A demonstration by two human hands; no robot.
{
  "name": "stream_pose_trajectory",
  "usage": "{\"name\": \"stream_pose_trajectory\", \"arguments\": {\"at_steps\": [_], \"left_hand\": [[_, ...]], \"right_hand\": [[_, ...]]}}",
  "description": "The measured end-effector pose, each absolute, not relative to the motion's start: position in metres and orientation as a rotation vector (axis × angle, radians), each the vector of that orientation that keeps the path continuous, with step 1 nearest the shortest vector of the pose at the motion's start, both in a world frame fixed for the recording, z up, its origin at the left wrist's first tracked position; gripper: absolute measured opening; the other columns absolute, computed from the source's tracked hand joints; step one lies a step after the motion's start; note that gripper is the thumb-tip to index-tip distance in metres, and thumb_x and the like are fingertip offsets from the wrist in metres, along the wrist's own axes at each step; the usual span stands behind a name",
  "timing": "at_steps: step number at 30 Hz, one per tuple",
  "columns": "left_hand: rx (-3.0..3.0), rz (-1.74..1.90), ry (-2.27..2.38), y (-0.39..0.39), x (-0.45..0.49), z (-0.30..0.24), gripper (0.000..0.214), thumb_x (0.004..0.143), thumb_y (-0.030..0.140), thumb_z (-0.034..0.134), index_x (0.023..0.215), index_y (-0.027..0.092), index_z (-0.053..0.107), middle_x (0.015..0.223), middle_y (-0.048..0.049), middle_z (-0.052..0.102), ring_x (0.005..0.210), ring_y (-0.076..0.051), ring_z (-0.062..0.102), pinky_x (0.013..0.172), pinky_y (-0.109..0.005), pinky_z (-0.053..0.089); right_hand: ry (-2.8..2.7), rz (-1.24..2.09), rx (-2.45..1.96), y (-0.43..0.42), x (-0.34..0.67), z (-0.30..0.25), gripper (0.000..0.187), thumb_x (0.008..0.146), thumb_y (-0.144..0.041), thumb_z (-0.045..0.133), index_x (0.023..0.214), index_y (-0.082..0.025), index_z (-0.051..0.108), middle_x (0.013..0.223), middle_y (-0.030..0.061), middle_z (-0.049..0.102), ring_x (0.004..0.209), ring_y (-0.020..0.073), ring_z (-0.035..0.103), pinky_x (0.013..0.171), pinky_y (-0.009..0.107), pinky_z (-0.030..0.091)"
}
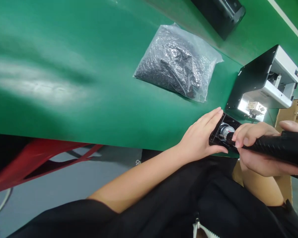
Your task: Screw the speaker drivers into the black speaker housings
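Our left hand (196,135) clamps a black plastic housing (220,130) at the bench (72,109) edge while our right hand (255,145) grips a black electric screwdriver (283,145) against it. A slip under pressure could gouge the housing.

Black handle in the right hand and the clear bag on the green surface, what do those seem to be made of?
The black handle looks like moulded plastic or rubber, hard to say which; its surface is finely textured with a soft sheen. The clear bag looks like thin polythene film, glossy, creased and see-through, with dark contents showing through it.
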State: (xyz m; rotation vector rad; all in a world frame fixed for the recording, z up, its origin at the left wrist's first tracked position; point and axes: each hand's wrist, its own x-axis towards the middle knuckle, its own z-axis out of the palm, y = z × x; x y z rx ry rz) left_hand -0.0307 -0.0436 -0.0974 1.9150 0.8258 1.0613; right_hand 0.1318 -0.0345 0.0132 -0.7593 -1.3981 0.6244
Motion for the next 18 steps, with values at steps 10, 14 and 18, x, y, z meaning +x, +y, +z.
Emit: {"name": "stream_pose_trajectory", "arguments": {"at_steps": [10, 14, 18], "left_hand": [[1.910, 1.048, 0.834, -0.043, -0.030, -0.097, 0.134, 0.085, 0.074, 0.090, 0.184, 0.024, 0.015, 0.181, -0.0274, 0.042, 0.169, -0.043, 0.045, 0.134, -0.060, 0.049], [1.910, 1.026, 0.835, -0.044, -0.029, -0.097, 0.130, 0.089, 0.078, 0.084, 0.184, 0.021, 0.016, 0.182, -0.0277, 0.041, 0.170, -0.042, 0.043, 0.135, -0.058, 0.048], [1.897, 1.023, 0.828, -0.044, -0.029, -0.098, 0.128, 0.091, 0.079, 0.081, 0.184, 0.020, 0.017, 0.183, -0.0270, 0.039, 0.171, -0.042, 0.042, 0.137, -0.057, 0.046]], "right_hand": [[-1.382, 0.682, -0.790, -0.036, 0.135, 0.008, 0.087, 0.099, -0.093, 0.029, 0.136, -0.028, 0.075, 0.064, -0.0018, 0.066, 0.040, 0.0185, 0.054, 0.041, 0.037, 0.055], [-1.499, 0.685, -0.694, -0.044, 0.138, 0.010, 0.081, 0.100, -0.088, 0.040, 0.142, -0.026, 0.071, 0.066, -0.0014, 0.066, 0.045, 0.0194, 0.057, 0.043, 0.039, 0.056], [-1.611, 0.856, -0.947, -0.064, 0.140, 0.018, 0.049, 0.097, -0.042, 0.076, 0.144, -0.044, 0.062, 0.081, -0.0033, 0.074, 0.066, 0.0218, 0.073, 0.067, 0.046, 0.067]]}}
